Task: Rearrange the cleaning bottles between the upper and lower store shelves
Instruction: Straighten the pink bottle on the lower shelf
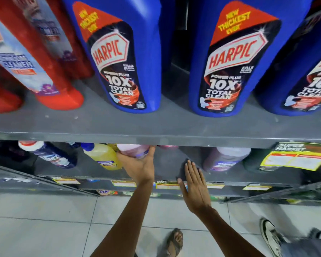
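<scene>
- The single head view looked forward and down from very near the upper shelf [156, 125] — its blue bottles [122, 58] filled the top.
- Below, the lower shelf [167, 164] and the floor tiles [44, 219] showed.

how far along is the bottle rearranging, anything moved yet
No finished move can be read from this one picture. In hand: the left hand grips a pink plastic bottle on the lower grey shelf; the right hand lies flat, empty. Left: blue Harpic bottles and gaps on the upper grey shelf.
</scene>
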